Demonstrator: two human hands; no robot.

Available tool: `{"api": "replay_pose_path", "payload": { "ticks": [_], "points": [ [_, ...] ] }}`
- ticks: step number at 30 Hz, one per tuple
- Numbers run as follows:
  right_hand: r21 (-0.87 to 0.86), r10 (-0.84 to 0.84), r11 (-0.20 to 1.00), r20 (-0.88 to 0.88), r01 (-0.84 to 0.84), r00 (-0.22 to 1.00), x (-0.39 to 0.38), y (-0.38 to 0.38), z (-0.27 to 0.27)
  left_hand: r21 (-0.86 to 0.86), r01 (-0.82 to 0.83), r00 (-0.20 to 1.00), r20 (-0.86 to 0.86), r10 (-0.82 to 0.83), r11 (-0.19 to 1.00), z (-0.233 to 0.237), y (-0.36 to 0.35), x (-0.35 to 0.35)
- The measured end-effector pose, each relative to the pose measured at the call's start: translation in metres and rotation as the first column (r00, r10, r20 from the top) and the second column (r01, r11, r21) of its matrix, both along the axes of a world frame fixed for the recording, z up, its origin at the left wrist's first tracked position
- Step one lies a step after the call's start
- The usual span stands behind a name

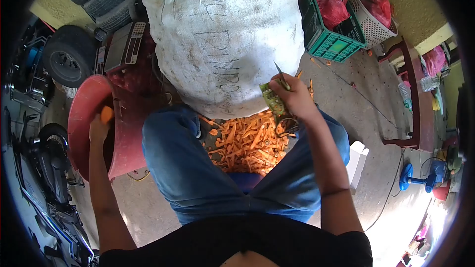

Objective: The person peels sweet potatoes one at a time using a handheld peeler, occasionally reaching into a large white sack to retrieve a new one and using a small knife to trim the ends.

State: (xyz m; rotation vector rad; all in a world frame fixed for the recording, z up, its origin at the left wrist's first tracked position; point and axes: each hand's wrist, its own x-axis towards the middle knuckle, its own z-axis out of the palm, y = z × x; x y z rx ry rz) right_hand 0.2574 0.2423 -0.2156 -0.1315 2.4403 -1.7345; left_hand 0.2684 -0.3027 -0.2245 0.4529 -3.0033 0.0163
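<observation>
My left hand (99, 131) reaches down into a large red tub (131, 133), its fingers closed round an orange carrot (107, 114) whose rounded end shows above them. Over my right knee, my right hand (295, 101) grips a small knife (280, 73) with the narrow blade pointing up and to the left. A green patterned piece (269, 97), seemingly cloth, hangs from the same hand. Between my legs lies a heap of orange peelings (252, 141). Behind it stands a big, full white woven sack (222, 44) with dark lettering.
Old tires (69, 55) and a scale (123, 47) are at the upper left, a motorcycle (49, 183) at the left edge. On the right stand a green crate (336, 47), a white basket (378, 32), a wooden frame (418, 99) and a blue fan (406, 177).
</observation>
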Motion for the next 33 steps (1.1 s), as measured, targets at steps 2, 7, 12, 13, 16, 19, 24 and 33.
{"api": "replay_pose_path", "payload": {
  "ticks": [2, 7, 12, 13, 16, 19, 24, 33],
  "points": [
    [0.033, 0.044, 0.999, -0.025, -0.043, 0.999, -0.003, 0.011, 0.000, -0.089, -0.037, 0.970, 0.238, 0.057, 0.995, -0.005, -0.010, -0.004],
    [-0.404, 0.005, 0.912, 0.185, 0.071, 0.983, -0.002, 0.048, -0.038, 0.270, 0.375, 0.921, -0.218, -0.323, 0.887, 0.035, 0.014, -0.115],
    [-0.301, -0.143, 0.934, 0.176, 0.192, 0.974, -0.009, 0.081, -0.040, 0.542, 0.666, 0.730, -0.615, -0.298, 0.512, 0.140, 0.154, -0.243],
    [-0.312, -0.189, 0.916, 0.213, 0.250, 0.959, -0.012, 0.084, -0.039, 0.503, 0.636, 0.767, -0.492, -0.411, 0.586, 0.163, 0.170, -0.270],
    [-0.328, -0.288, 0.874, 0.246, 0.359, 0.926, -0.030, 0.095, -0.062, -0.001, 0.782, 0.542, -0.494, -0.680, 0.624, 0.188, 0.239, -0.317],
    [-0.154, -0.315, 0.928, 0.167, 0.340, 0.934, -0.040, 0.096, -0.081, 0.066, 0.636, 0.771, -0.095, -0.630, 0.769, 0.188, 0.302, -0.329],
    [0.117, -0.343, 0.936, 0.101, 0.331, 0.934, -0.049, 0.097, -0.087, 0.405, 0.477, 0.769, 0.238, -0.594, 0.780, 0.124, 0.289, -0.380],
    [0.243, -0.311, 0.926, 0.057, 0.289, 0.949, -0.049, 0.087, -0.084, 0.469, 0.515, 0.735, 0.191, -0.651, 0.718, 0.094, 0.307, -0.353]
  ]
}}
